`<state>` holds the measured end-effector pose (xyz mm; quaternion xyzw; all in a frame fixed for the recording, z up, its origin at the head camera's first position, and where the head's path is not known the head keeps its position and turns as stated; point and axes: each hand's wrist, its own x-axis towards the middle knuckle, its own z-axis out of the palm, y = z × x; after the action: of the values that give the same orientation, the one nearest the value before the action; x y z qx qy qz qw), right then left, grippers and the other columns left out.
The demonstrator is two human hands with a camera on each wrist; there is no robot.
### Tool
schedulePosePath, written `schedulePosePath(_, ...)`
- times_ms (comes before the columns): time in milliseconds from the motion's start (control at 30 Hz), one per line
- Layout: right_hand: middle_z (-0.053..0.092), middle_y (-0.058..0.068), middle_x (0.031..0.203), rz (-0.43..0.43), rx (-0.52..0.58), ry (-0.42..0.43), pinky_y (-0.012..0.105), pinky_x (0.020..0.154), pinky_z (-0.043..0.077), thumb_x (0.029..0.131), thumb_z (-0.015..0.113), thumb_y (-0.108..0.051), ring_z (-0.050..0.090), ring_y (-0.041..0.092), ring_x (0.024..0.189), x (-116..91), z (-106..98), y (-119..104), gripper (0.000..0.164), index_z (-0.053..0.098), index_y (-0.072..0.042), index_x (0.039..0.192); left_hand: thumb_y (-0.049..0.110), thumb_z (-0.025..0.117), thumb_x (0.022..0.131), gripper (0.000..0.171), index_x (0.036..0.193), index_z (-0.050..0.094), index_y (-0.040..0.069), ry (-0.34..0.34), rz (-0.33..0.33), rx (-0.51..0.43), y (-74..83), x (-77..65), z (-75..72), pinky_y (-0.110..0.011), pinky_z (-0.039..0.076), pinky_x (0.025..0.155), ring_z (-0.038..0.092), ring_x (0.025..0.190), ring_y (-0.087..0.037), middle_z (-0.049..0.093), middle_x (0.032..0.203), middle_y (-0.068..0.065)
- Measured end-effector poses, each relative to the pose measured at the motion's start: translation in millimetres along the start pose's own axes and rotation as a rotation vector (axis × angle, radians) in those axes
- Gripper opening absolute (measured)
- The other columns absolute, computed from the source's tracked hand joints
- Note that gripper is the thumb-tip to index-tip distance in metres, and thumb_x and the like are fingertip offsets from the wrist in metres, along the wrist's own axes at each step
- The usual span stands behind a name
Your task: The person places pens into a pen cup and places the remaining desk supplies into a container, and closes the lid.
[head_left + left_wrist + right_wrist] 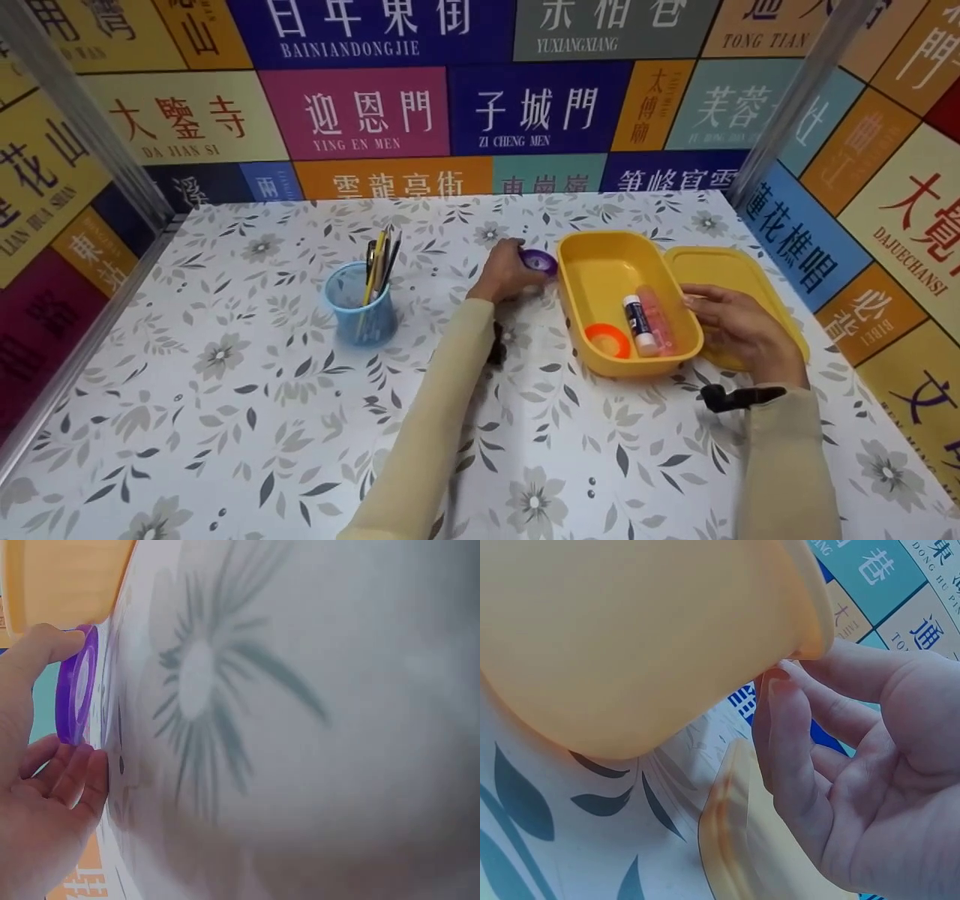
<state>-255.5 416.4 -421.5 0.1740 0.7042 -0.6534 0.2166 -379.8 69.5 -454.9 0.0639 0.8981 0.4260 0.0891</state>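
Left of the yellow box [600,259], my left hand [504,271] pinches a purple tape roll [66,697], thumb at its upper edge and fingers below in the left wrist view. My right hand [739,322] holds the box by its right rim, with fingertips curled at the edge [780,686]. Inside the box lie a glue stick [637,322] with a white cap, a translucent pink stick-shaped thing [656,319] and an orange ring [624,341] like a tape roll.
A yellow lid [720,262] lies flat to the right, partly behind the box and right hand. Farther left stands a blue mesh cup [364,319] with several pencils and pens [377,262]. Printed panels [352,112] enclose the flower-patterned table [225,420] at the back and sides.
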Motion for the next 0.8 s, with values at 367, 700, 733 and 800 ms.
schedulePosePath(367,0.061,-0.013,0.127,-0.01,0.002,-0.002,0.026,0.099,0.056,0.088,0.075,-0.04,0.062,0.015,0.112,1,-1,4,0.078,0.037,-0.028,0.155,0.03,0.085,0.078,0.085,0.149,0.042,0.012,0.018,-0.004,-0.133,-5.0,-8.4,-10.1,-0.032,0.049,0.11,0.057,0.122,-0.017,0.053,0.142,-0.005)
schedulePosePath(700,0.065,-0.013,0.121,-0.006,0.006,-0.017,0.027,0.098,0.057,0.085,0.078,-0.041,0.064,0.014,0.109,-1,-1,0,0.084,0.035,-0.025,0.155,0.032,0.084,0.079,0.083,0.149,0.043,0.012,0.042,0.126,-0.088,9.7,-19.3,-31.9,-0.032,0.046,0.113,0.053,0.124,-0.018,0.052,0.141,-0.006)
schedulePosePath(733,0.064,-0.012,0.122,-0.002,0.017,-0.018,0.027,0.098,0.056,0.084,0.078,-0.041,0.063,0.015,0.11,0,-1,0,0.084,0.035,-0.025,0.155,0.033,0.083,0.08,0.083,0.149,0.043,0.013,0.047,0.134,-0.079,11.6,-20.4,-34.1,-0.032,0.046,0.113,0.052,0.123,-0.017,0.052,0.141,-0.005)
schedulePosePath(800,0.063,-0.012,0.124,0.001,0.021,-0.02,0.027,0.098,0.056,0.084,0.078,-0.041,0.062,0.015,0.111,0,-1,0,0.085,0.035,-0.025,0.156,0.033,0.083,0.079,0.083,0.149,0.043,0.012,0.058,0.151,-0.072,15.2,-21.9,-37.8,-0.032,0.046,0.113,0.052,0.122,-0.017,0.052,0.141,-0.005)
